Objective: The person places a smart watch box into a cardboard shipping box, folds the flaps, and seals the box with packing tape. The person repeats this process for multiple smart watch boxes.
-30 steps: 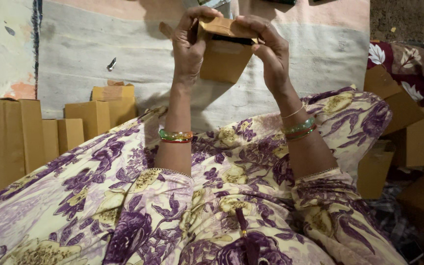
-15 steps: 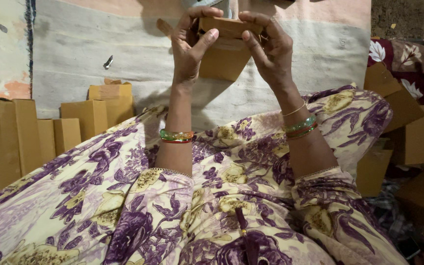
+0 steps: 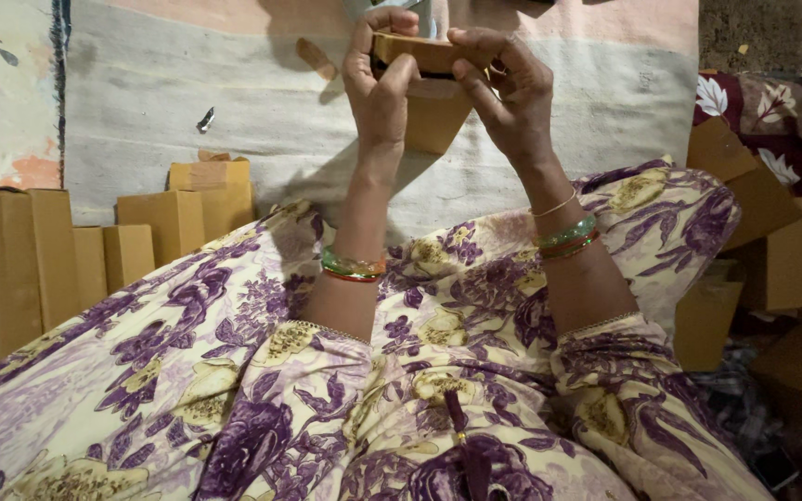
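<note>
Now, going left to right, I see boxes (image 3: 95,250) stacked at the left, then my left hand (image 3: 378,88) and right hand (image 3: 508,93) both clamped on one box (image 3: 429,102) held far centre, and more boxes (image 3: 772,250) at the right.

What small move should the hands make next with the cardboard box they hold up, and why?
Probably press the top flap down flat. Both hands, left hand and right hand, pinch the upper edge of the small cardboard box, thumbs on the flap, which looks folded over but may not be fully seated. Closed boxes stand stacked at the left.
</note>
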